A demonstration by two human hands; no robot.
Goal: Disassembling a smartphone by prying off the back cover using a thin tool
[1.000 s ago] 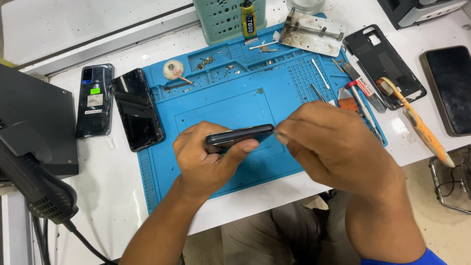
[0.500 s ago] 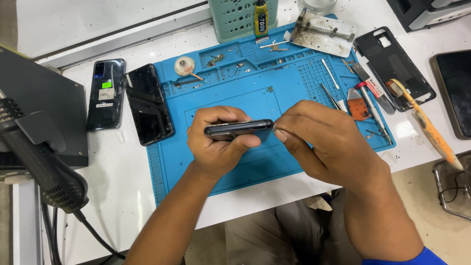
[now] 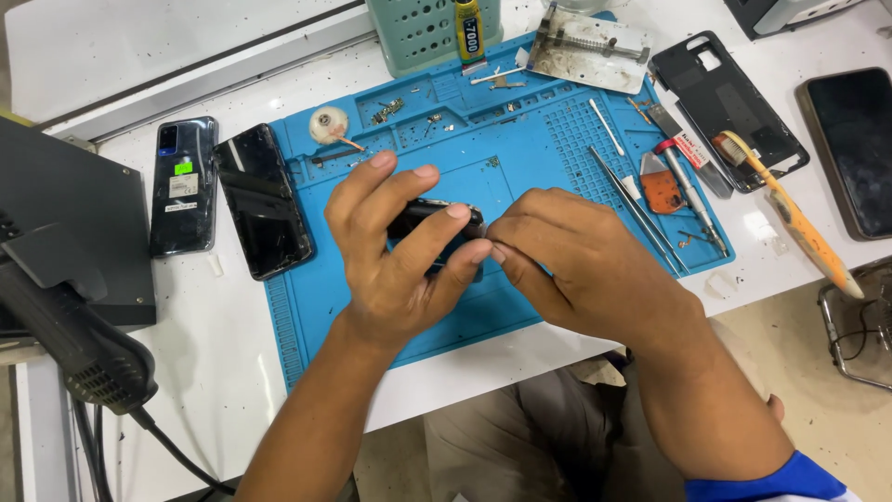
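white worktable [image 3: 232, 372] | beige speckled floor [image 3: 808, 390] | bright even light

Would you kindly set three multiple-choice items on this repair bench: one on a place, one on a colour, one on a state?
1. Where does the toothbrush lie?
A. right of the mat
B. left of the mat
C. in the basket
2. What colour is the work mat?
A. green
B. blue
C. grey
3. How is the dark phone held?
A. flat on the mat
B. by the left hand, with the right hand at its end
C. by nobody

Answers: 1 A, it rests on the white table; 2 B, plainly blue; 3 B, both hands meet on it.
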